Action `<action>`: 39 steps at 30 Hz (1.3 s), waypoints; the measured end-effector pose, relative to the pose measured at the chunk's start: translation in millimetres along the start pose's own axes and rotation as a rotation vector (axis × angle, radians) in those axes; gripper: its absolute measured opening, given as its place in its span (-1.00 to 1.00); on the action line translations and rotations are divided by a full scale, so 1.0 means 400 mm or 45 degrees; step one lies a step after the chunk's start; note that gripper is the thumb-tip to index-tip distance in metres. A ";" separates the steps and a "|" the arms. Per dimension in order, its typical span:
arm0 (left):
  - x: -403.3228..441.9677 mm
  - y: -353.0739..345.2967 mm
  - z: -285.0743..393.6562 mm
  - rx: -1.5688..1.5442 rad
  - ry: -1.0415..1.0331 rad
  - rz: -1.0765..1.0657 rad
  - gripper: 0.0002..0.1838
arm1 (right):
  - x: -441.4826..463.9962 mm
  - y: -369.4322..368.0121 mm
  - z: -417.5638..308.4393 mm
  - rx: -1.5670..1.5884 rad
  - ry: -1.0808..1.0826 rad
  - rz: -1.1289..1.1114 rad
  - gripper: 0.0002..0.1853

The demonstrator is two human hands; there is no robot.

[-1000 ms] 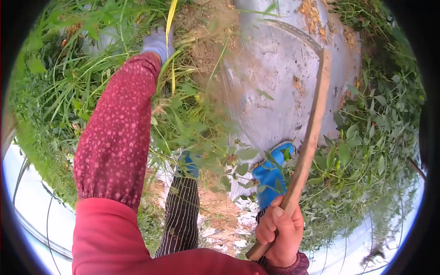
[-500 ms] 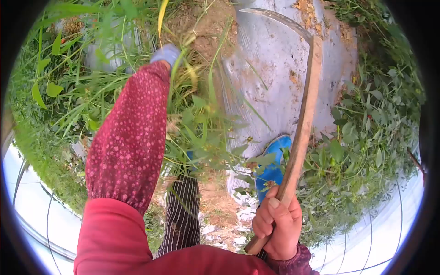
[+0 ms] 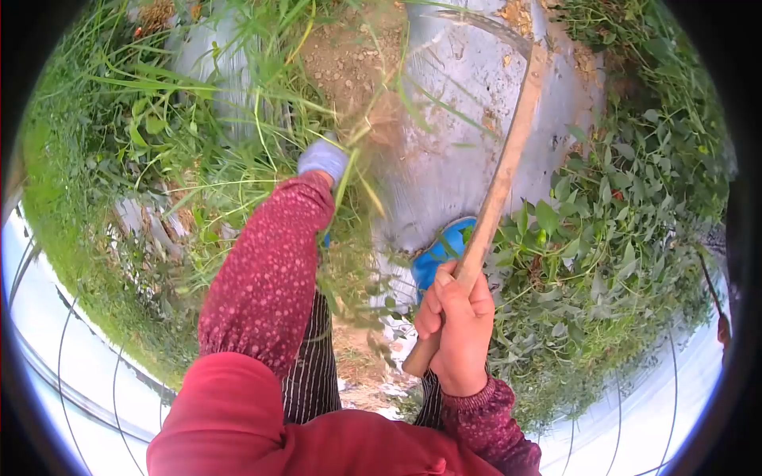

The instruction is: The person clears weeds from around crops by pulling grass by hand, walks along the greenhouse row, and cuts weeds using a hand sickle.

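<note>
My left hand (image 3: pixel 324 159), in a pale blue-grey glove, is closed around long weeds (image 3: pixel 357 139). Blurred stems stick out on its right side, and the fingertips are hidden. My bare right hand (image 3: pixel 456 321) wraps round the lower part of a sickle's wooden handle (image 3: pixel 508 166), thumb on top. From the handle's far end the curved sickle blade (image 3: pixel 488 28) points left, above the plastic sheeting, apart from the weeds in my left hand.
Grey plastic sheeting (image 3: pixel 432 170) covers the ground ahead, beside bare soil (image 3: pixel 341 55). Leafy plants (image 3: pixel 603 270) line the right, and tall grass (image 3: pixel 119 159) grows thickly on the left. A blue shoe (image 3: pixel 440 254) is just beyond my right hand.
My left hand has moved right and closer to me, bringing the weeds along. The right hand and sickle have shifted slightly left and up in the view.
</note>
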State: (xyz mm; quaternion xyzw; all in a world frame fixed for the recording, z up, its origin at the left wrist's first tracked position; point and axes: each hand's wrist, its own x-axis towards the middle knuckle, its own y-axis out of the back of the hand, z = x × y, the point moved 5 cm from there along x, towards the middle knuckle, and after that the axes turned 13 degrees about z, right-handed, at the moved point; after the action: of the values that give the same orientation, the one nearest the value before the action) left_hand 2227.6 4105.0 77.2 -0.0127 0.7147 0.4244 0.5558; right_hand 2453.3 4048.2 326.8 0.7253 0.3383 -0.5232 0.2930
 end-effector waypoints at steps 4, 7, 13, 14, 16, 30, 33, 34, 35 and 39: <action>0.036 0.093 0.044 0.689 -0.097 0.431 -0.41 | -0.005 0.027 -0.002 -0.025 -0.054 -0.032 -0.95; 0.172 0.104 0.001 0.324 0.027 0.616 -0.23 | -0.014 0.041 -0.025 0.072 -0.200 0.018 -0.94; 0.358 0.013 -0.040 0.463 -0.200 0.081 -0.39 | -0.025 0.046 -0.022 0.083 -0.105 0.063 -0.83; 0.363 0.000 -0.032 0.571 -0.316 -0.013 -0.42 | -0.027 0.041 -0.019 0.090 -0.105 0.059 -0.83; 0.360 0.001 -0.018 0.563 -0.459 0.064 -0.48 | -0.028 0.039 -0.018 0.049 -0.112 0.063 -0.82; 0.153 0.157 -0.064 1.019 -0.731 0.522 -0.79 | 0.012 -0.072 -0.006 0.241 0.007 -0.841 -0.58; 0.070 0.165 -0.050 1.048 -0.782 0.518 -0.80 | 0.129 -0.024 -0.001 -0.583 0.545 -0.014 -0.78; 0.035 0.171 -0.036 1.007 -0.849 0.563 -0.85 | 0.171 -0.005 -0.013 -0.740 0.671 0.102 -0.83; 0.014 0.162 -0.018 1.008 -0.790 0.438 -0.84 | 0.191 0.005 -0.028 -0.903 0.789 0.217 -0.85; 0.061 0.087 -0.022 0.824 -0.947 0.586 -0.79 | 0.154 -0.053 -0.019 -0.556 0.665 0.061 -0.82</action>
State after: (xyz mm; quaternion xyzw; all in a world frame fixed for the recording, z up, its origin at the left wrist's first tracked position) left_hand 2194.4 4133.1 78.5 0.4667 0.5483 0.2693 0.6395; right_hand 2454.6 4078.2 268.4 0.7627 0.4888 -0.2278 0.3570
